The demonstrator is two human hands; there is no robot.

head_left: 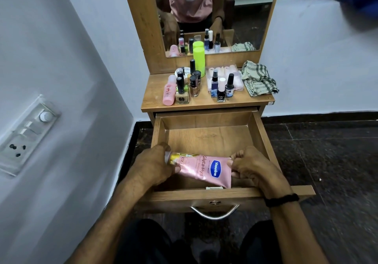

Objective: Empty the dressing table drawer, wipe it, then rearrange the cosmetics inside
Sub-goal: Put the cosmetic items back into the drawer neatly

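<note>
Two hands, left hand [155,165] and right hand [252,168], grip the pink tube [201,168] over the open drawer [263,132]

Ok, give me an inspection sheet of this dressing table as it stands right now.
Surface: wooden table top crowded with cosmetics; drawer open, its floor bare behind the hands.
Job's things: pink Vaseline tube held across the drawer's front; checked cloth bunched at the top's right; bottles, a green container and a clear box standing there.
Clutter: nothing seen.
Hands: left hand grips the tube's cap end; right hand pinches its flat end.
Cables: nothing seen.
Surroundings: mirror above, switch panel on left wall, dark tiled floor.
</note>
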